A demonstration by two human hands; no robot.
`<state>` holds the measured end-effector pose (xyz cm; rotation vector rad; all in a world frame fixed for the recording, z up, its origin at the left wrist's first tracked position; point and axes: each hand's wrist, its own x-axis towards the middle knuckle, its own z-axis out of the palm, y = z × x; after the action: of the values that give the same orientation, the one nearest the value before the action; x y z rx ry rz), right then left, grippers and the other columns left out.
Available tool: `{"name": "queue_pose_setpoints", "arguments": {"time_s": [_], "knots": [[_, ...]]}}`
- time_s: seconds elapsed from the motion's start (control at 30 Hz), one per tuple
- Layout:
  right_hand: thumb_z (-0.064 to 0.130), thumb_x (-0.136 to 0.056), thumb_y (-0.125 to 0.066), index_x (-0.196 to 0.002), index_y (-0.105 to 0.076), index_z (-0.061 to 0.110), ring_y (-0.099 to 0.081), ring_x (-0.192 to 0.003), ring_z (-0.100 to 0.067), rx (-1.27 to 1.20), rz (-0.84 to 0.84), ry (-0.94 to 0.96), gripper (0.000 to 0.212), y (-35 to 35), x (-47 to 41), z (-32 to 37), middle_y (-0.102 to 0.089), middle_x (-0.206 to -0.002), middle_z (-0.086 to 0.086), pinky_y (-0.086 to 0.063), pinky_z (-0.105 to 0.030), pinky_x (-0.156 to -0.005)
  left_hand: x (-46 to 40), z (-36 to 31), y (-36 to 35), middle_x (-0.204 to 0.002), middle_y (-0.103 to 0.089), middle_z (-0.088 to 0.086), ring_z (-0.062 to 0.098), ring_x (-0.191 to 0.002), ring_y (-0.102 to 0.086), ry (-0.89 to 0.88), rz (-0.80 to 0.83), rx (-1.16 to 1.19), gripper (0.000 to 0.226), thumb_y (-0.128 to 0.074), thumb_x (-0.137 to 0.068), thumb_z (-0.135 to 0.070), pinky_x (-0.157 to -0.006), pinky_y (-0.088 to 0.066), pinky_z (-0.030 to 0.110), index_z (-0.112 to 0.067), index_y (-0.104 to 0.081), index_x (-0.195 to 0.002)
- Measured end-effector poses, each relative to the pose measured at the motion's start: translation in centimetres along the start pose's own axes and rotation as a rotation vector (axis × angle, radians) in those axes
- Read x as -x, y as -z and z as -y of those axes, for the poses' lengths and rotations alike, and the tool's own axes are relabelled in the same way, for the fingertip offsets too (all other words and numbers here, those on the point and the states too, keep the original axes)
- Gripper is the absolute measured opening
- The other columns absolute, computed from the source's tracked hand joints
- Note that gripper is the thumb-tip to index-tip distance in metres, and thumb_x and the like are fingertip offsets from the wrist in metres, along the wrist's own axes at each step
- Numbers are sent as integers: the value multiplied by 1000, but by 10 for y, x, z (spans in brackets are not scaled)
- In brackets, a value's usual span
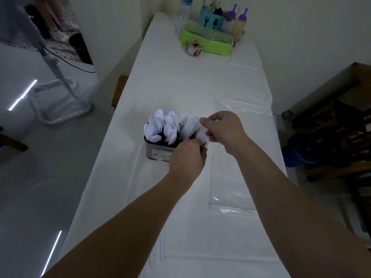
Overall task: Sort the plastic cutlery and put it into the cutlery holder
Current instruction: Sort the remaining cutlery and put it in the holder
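- White spoons [158,127] fill the cutlery holder [158,152], left of both hands.
- Left hand [187,157] pinches the lower ends of a white cutlery bundle [197,130].
- Right hand [222,127] grips the bundle's top; a loose hold could spill pieces onto the bench [200,81].

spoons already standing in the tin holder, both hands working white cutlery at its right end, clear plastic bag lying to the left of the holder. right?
One slip: the head view shows the clear plastic bag lying right of the metal tin cutlery holder, not left. The white plastic spoons do stand in it, and left hand and right hand both grip white plastic cutlery at its right end.
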<state>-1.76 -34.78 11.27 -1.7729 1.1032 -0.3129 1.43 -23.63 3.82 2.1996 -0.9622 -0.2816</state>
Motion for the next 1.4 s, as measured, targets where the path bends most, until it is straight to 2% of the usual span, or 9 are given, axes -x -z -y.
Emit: {"name": "queue_pose_setpoints", "arguments": {"time_s": [0.17,0.33,0.53,0.67,0.77,0.97,1.1,1.23,1.4], "knots": [[48,-87,-64,-92,-62,-8,-61,-46,-13,77,21,-52,57,7,-4,2,-64,-71,-12,-46,-28,-52,5,13,8,-78,-65,5,24,-73,-60,-10,64,68,12,-62,-90,-20,-66,-50,34,-11,-64,-82],[56,-92,-49,-106,-62,-5,-64,-47,-10,100,77,-71,64,8,-1,-2,-70,-101,-17,-46,-28,-53,10,24,17,-79,-65,4,21,-70,-58,31,39,154,8,-64,-90,-16,-68,-50,35,-12,-64,-82],[59,-97,-37,-98,-63,1,-68,-60,-23,-92,79,-113,64,9,4,-7,-68,-103,-16,-53,-32,-57,2,19,23,-81,-72,-1,17,-72,-64,63,7,256,4,-63,-91,-13,-69,-49,25,-14,-66,-94],[60,-97,-32,-98,-66,4,-69,-64,-26,-133,96,-119,66,15,7,-9,-68,-104,-12,-55,-31,-56,-5,14,23,-77,-68,-5,13,-70,-61,77,2,287,2,-63,-92,-12,-63,-41,5,-11,-65,-93],[60,-98,-33,-100,-66,5,-69,-64,-25,-127,106,-114,64,17,10,-13,-67,-105,-10,-57,-32,-58,-8,13,22,-78,-69,-7,11,-71,-65,103,1,322,0,-64,-91,-13,-64,-41,7,-13,-64,-91],[58,-98,-35,-101,-66,7,-70,-63,-22,-104,113,-116,60,20,16,-23,-68,-103,-7,-57,-34,-62,-13,1,23,-77,-71,-4,14,-71,-68,87,-43,371,3,-62,-91,-15,-71,-53,28,-16,-63,-88],[56,-99,-34,-101,-67,10,-71,-66,-20,-50,92,-78,56,24,18,-24,-69,-102,0,-55,-34,-64,-14,-5,28,-82,-71,-2,13,-73,-65,70,-84,364,3,-62,-93,-14,-70,-47,16,-13,-64,-93],[53,-99,-37,-100,-66,13,-69,-66,-18,-34,86,-36,50,25,20,-21,-70,-100,2,-50,-30,-59,-15,-2,26,-74,-66,-7,10,-69,-60,75,-69,330,3,-64,-92,-14,-64,-40,4,-12,-65,-90],[25,-94,-55,-105,-66,19,-67,-65,-12,53,27,186,16,20,18,-15,-67,-96,5,-46,-16,-58,-14,5,20,-83,-73,-2,12,-75,-64,77,-19,293,4,-67,-88,-10,-66,-37,0,-9,-70,-89]]}}
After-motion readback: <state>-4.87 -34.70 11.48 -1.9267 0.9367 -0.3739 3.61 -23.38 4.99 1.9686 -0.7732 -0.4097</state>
